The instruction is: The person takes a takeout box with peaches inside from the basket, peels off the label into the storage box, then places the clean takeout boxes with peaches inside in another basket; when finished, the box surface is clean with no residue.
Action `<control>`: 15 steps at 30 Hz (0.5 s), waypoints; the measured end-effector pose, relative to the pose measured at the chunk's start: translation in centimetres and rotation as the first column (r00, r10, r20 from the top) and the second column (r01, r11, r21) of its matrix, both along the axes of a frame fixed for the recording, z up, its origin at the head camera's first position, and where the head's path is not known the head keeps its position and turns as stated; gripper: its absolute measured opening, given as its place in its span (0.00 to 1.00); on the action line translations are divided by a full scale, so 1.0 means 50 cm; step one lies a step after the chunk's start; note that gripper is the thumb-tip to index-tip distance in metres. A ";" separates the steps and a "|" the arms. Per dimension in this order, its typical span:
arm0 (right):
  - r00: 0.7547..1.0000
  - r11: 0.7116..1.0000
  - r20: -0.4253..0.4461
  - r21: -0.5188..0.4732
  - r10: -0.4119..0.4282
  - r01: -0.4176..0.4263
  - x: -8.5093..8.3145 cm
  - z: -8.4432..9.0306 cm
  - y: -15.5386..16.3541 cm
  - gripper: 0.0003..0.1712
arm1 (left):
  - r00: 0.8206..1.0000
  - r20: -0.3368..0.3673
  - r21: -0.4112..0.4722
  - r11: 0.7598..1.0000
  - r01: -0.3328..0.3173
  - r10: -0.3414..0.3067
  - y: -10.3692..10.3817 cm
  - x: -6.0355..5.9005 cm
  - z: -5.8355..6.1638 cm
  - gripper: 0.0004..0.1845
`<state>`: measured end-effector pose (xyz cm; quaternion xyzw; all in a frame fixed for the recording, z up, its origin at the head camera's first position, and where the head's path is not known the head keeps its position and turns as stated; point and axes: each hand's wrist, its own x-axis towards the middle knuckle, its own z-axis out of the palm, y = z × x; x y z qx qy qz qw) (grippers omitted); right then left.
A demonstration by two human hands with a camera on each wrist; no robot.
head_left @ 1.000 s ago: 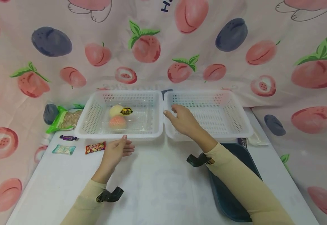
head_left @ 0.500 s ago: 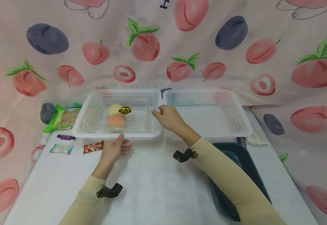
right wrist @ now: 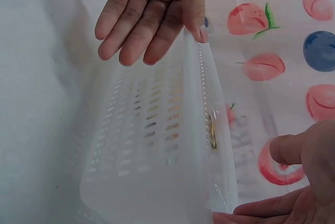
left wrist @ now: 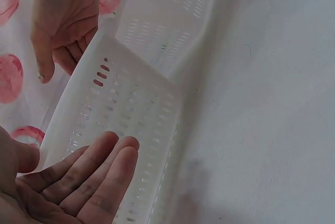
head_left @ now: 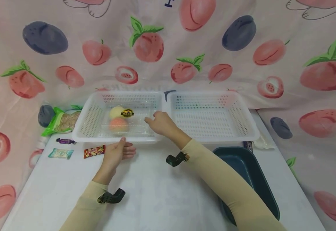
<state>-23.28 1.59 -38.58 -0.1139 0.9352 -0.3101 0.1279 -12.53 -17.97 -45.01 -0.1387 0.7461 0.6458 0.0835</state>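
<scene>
Side by side at the back of the table stand two white perforated plastic baskets. Inside the left basket lies a clear plastic box with a pale yellow round fruit, an orange-pink one and a black-and-yellow label. My left hand is at this basket's front rim, thumb up by the edge, fingers straight against or close before the front wall. Over the basket's right end hangs my right hand, fingers loosely bent, thumb near the box's right end. In the right wrist view its palm faces the basket.
The right basket adjoins the left one. A dark tray lies under my right forearm. Left of my left hand are a red snack packet, a teal packet, a purple wrapped candy and a green bag.
My right hand has moved left from the right basket's near-left side to above the left basket's right end, nearer the clear box. My left hand stays at the front rim.
</scene>
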 end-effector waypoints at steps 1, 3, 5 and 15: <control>1.000 1.000 0.005 0.011 0.006 -0.006 0.000 -0.002 -0.006 0.34 | 1.000 -0.002 -0.001 1.000 0.000 0.000 0.000 0.001 0.001 0.35; 1.000 1.000 0.018 0.025 0.016 -0.016 0.000 -0.004 -0.016 0.33 | 1.000 -0.014 0.003 1.000 0.005 -0.005 -0.001 0.002 0.002 0.34; 0.999 0.999 0.024 0.036 0.021 -0.022 0.000 -0.006 -0.025 0.30 | 1.000 -0.024 0.007 1.000 0.013 -0.012 -0.001 0.004 0.003 0.34; 1.000 0.993 -0.005 0.121 0.015 -0.014 -0.015 -0.028 -0.052 0.24 | 0.999 -0.032 0.004 0.999 0.033 -0.033 0.002 0.001 0.002 0.34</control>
